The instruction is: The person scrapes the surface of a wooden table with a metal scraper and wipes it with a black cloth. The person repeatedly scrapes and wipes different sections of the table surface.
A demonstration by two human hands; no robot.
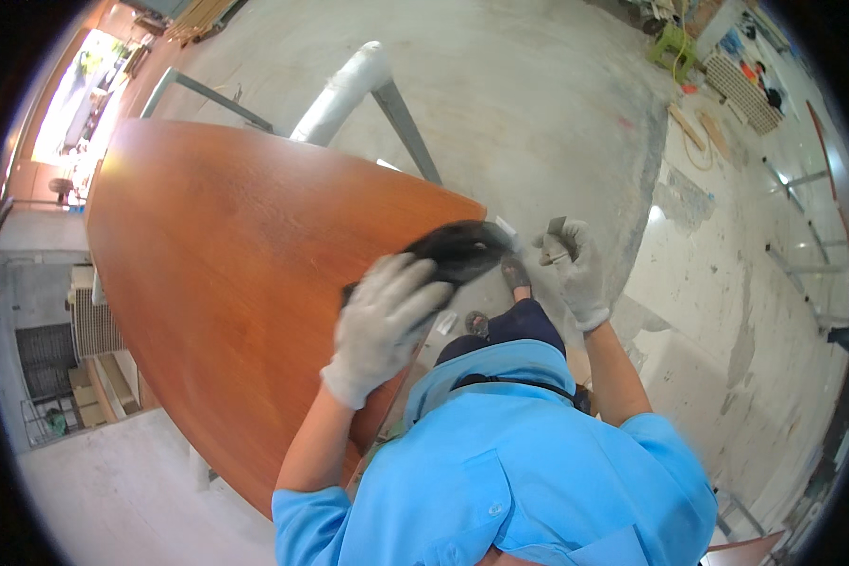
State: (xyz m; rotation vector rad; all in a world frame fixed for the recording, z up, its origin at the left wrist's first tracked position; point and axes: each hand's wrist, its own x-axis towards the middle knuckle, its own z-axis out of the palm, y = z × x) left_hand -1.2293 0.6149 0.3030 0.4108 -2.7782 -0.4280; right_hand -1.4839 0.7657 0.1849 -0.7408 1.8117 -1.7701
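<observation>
My left hand (387, 316), in a pale work glove, has its fingers curled over a black, glossy object (457, 250) at the right edge of a reddish-brown wooden panel (245, 245). Motion blurs this object, and its kind cannot be made out. Off the panel's corner, my right hand (577, 269), gloved too, pinches a small flat grey blade-like piece (557, 226) between thumb and fingers. The piece points up and away from me. A gap separates the two hands.
Metal stands with a padded white bar (344, 92) show beyond the panel's far edge. A green plastic stool (673, 49) and wood strips (712, 132) are at the far right. More metal frames (802, 264) stand along the right. My feet are on the concrete floor (528, 123) below.
</observation>
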